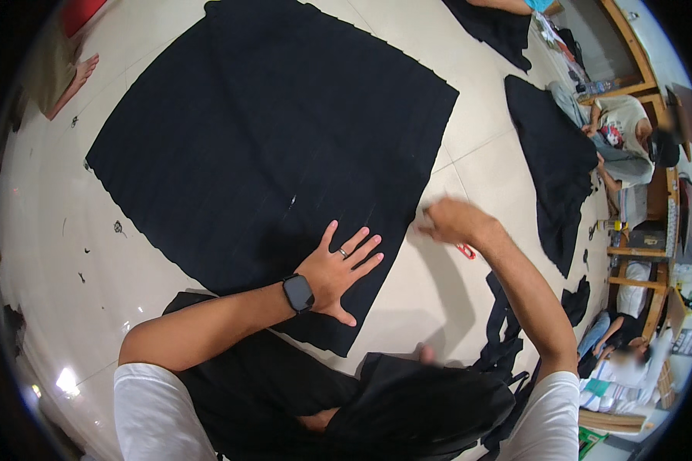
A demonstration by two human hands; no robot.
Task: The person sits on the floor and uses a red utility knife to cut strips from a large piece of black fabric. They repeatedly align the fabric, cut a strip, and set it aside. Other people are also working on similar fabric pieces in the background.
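A large sheet of black fabric (284,138) lies spread on the tiled floor, its left and far edges scalloped. My left hand (334,269) rests flat on its near right part, fingers spread, a ring on one finger and a dark watch on the wrist. Just off the fabric's right edge is my right hand (454,220), fingers curled in and slightly blurred. What they pinch, if anything, is too unclear to name. Beside that wrist shows a small red object (466,251), partly hidden, its kind unclear.
Black strips and scraps (504,330) lie by my right arm. Another black cloth (546,161) is at the right, near a seated person (623,138). Further people sit by wooden shelving (653,269). A bare foot (75,84) shows at the far left.
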